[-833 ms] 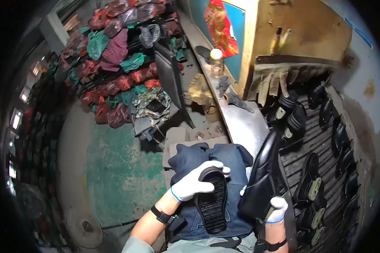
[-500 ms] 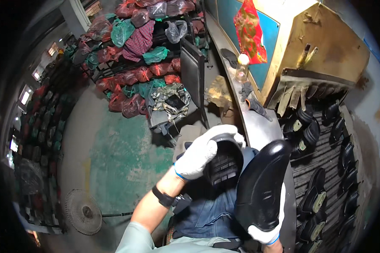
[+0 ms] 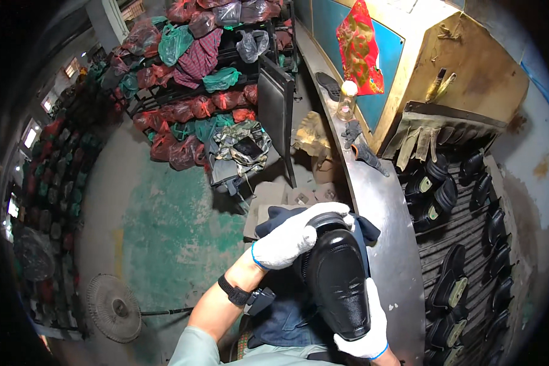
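Observation:
A glossy black shoe upper (image 3: pixel 341 274) lies over my lap, its rounded toe pointing away from me. My right hand (image 3: pixel 367 332), in a white glove, is closed round its near end and right side. At the far end, my white-gloved left hand (image 3: pixel 287 243) grips a black shoe sole (image 3: pixel 328 219), thumb on the near side and fingers over the far rim. The upper covers most of the sole; whether the two touch all along I cannot tell.
Along my right runs a metal ledge (image 3: pixel 381 213) bearing dark gloves (image 3: pixel 366 152), a bottle (image 3: pixel 346 104) and another sole (image 3: pixel 328 85). Beyond it, black shoes (image 3: pixel 450 277) sit on a slatted conveyor beneath a box-shaped machine (image 3: pixel 463 73). A fan (image 3: pixel 114 308) stands at left.
My right hand has brought the shoe upper leftward, from beside the sole to over it. The sole's ridged inside, visible before, is now mostly covered. My left hand keeps its grip.

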Tool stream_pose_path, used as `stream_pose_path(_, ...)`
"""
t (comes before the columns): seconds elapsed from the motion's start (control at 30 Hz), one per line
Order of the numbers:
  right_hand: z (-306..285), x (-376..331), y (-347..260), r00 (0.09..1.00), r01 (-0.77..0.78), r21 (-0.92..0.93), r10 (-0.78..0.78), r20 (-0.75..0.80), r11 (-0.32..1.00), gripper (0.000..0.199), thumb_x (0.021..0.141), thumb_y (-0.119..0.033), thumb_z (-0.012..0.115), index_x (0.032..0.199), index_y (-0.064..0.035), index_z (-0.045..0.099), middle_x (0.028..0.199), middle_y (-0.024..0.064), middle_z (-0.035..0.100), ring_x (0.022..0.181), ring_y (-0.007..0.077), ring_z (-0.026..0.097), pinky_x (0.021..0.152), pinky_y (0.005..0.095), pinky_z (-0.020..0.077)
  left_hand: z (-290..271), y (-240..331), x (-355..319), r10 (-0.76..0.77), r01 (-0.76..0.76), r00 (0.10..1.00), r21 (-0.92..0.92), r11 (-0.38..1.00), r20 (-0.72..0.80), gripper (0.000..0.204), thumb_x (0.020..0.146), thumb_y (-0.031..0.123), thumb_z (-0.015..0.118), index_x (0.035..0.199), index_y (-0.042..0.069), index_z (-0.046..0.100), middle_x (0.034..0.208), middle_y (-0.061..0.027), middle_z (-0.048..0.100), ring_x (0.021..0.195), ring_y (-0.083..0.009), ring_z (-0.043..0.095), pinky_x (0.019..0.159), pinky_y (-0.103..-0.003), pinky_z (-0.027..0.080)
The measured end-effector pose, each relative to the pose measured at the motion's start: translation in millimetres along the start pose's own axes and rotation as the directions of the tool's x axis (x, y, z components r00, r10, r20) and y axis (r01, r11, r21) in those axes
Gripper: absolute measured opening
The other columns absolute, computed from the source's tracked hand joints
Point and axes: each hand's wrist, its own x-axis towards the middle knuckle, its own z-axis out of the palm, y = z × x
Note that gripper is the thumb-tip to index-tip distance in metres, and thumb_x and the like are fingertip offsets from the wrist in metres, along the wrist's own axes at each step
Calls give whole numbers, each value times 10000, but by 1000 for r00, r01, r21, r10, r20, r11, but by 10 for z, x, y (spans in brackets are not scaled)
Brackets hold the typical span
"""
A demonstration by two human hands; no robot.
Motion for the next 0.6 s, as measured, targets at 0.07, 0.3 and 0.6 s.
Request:
stream_pose_path(0.07,-23,8,24,999,33,-103,-32,15,994,1278,669,-224,935,1706,91,258,1552,267,607,1425,354,624,1212,447,478,4,11,7,-6,6,1000,11,1000,11,1161,884,859,671,1637,2,453,1526,-166,640,1441,-276,592,1262,-455,416)
stream_pose_path(0.3,-19,91,-36,998,-61,-36,62,27,997,1266,674,-222,946,1704,87,278,1537,251,626,1397,329,643,1198,439,486,-2,-5,48,-35,34,999,16,999,27,1176,888,861,675,1638,-14,444,1544,-188,628,1450,-282,590,1270,-454,406)
stream_pose_path(0.6,28,219,154,1000,0,4,0,-2,1000,1284,664,-239,959,1695,112,281,1552,279,609,1419,337,626,1212,436,465,-48,-185,80,-29,44,995,-171,984,91,1133,942,730,746,1686,-36,368,1648,-159,537,1544,-253,479,1312,-406,327)
